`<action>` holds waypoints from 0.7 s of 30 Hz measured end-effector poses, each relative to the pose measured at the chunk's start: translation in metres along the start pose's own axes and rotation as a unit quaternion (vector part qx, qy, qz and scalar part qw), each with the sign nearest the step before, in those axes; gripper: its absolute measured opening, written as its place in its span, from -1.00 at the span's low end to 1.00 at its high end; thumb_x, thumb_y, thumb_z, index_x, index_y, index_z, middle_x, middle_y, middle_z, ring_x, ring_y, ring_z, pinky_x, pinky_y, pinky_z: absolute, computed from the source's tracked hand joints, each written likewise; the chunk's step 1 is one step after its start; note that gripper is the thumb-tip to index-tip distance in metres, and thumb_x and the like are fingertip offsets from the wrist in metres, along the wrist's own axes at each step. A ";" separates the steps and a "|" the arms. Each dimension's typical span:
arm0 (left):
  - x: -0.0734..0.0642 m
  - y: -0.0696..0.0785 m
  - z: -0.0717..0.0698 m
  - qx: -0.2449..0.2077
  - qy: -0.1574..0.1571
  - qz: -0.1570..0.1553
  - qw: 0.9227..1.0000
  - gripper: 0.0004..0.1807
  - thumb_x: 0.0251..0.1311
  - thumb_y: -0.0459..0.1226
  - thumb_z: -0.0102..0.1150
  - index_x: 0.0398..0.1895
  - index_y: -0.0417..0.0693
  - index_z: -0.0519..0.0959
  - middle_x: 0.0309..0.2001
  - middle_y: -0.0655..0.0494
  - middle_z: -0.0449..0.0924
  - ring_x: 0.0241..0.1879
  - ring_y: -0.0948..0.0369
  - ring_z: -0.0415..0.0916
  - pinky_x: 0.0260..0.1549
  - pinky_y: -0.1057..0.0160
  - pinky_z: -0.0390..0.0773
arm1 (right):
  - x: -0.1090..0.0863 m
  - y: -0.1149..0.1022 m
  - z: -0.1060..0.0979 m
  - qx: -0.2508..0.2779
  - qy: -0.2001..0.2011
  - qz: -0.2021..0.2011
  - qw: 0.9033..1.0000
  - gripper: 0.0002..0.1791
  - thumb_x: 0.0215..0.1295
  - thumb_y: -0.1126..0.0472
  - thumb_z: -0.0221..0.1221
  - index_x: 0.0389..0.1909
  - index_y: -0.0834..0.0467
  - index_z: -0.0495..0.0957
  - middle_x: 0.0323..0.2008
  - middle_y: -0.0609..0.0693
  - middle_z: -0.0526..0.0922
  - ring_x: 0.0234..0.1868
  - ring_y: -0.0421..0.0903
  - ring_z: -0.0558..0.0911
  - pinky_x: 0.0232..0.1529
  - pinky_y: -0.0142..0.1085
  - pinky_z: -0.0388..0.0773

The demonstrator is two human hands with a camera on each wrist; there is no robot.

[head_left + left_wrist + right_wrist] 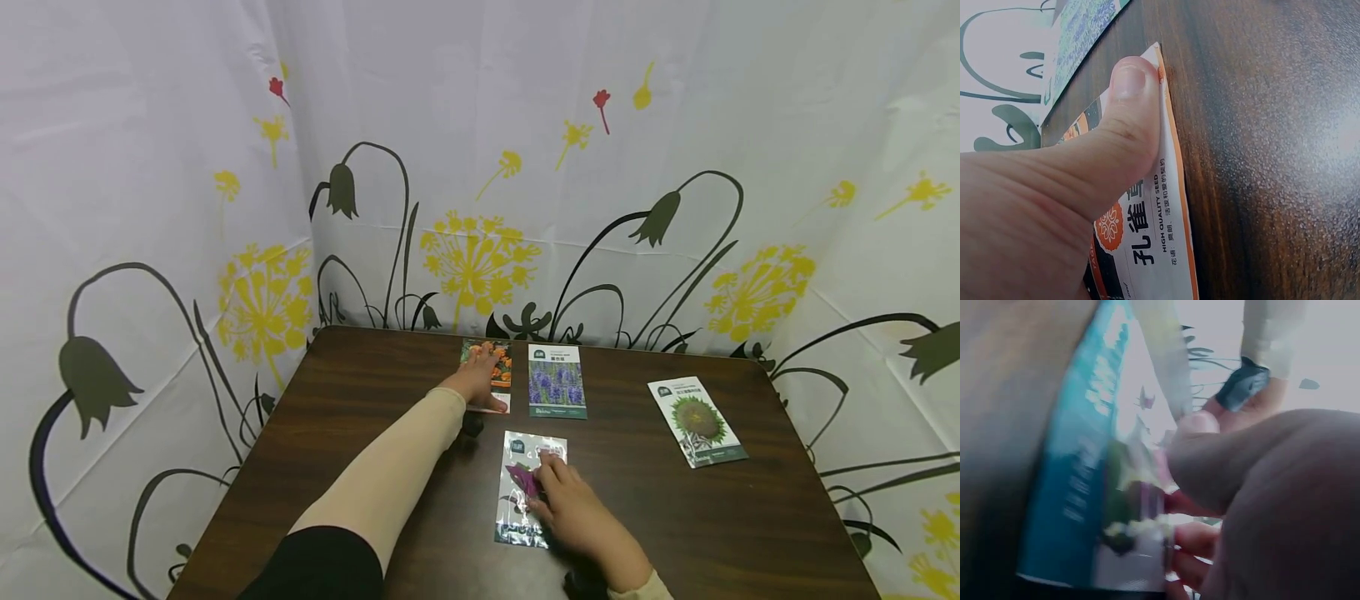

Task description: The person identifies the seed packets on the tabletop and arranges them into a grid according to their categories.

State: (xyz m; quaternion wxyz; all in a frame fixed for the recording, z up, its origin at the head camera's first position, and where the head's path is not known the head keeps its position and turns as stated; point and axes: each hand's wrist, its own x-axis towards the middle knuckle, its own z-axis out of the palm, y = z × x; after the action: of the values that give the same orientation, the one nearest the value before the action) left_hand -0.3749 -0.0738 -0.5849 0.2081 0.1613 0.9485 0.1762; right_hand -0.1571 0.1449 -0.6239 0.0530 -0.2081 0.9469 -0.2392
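At the far edge of the table, my left hand (480,375) rests on a seed packet with orange flowers (501,367), its fingers spread over the front. Its thumb (1127,94) lies along the packet's white, orange-edged end in the left wrist view. Nearer me, a shiny white seed packet with a magenta flower (513,454) lies turned slightly. My right hand (581,504) is over its right half, with thumb and fingertips on the printed face. The right wrist view is blurred, showing that packet's teal end (1075,487) beside the thumb and fingers.
A packet with purple flowers (557,379) lies just right of my left hand. Farther right, a packet with a round green-fringed flower head (697,421) lies at a slant. A white curtain with printed flowers (480,167) hangs behind the dark wooden table (637,500).
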 end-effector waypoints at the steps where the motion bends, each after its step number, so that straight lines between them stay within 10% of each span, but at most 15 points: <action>1: 0.000 0.000 0.000 0.000 -0.001 0.000 1.000 0.28 0.17 -0.03 0.67 0.80 -0.08 0.02 0.81 -0.25 -0.31 0.79 -0.26 -0.33 0.71 -0.28 -0.02 | 0.001 -0.001 0.000 0.005 -0.006 -0.002 1.000 -0.41 0.49 0.06 0.37 0.38 0.24 0.46 0.59 0.36 0.35 0.48 0.41 0.48 0.45 0.31 0.48; 13: 0.032 -0.019 0.019 -0.016 -0.007 -0.012 1.000 0.44 -0.01 0.06 0.77 0.83 0.05 -0.02 0.82 -0.14 -0.45 0.79 -0.21 -0.46 0.69 -0.36 -0.03 | 0.014 -0.016 0.000 0.008 -0.024 -0.019 1.000 -0.42 0.37 0.11 0.47 0.30 0.19 0.49 0.62 0.31 0.35 0.59 0.33 0.41 0.53 0.23 0.45; 21: 0.008 -0.004 0.004 -0.008 -0.005 -0.005 1.000 0.33 0.12 0.02 0.70 0.81 -0.06 0.01 0.81 -0.21 -0.35 0.80 -0.23 -0.37 0.71 -0.30 -0.03 | 0.023 -0.027 0.004 -0.024 -0.036 -0.030 0.999 -0.39 0.34 0.06 0.50 0.29 0.19 0.50 0.61 0.30 0.37 0.56 0.30 0.46 0.51 0.18 0.49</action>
State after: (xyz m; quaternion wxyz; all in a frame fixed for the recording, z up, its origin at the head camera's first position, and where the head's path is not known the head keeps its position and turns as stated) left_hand -0.3809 -0.0734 -0.5932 0.2154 0.1556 0.9467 0.1823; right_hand -0.1675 0.1124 -0.6147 0.0746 -0.2462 0.9432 -0.2102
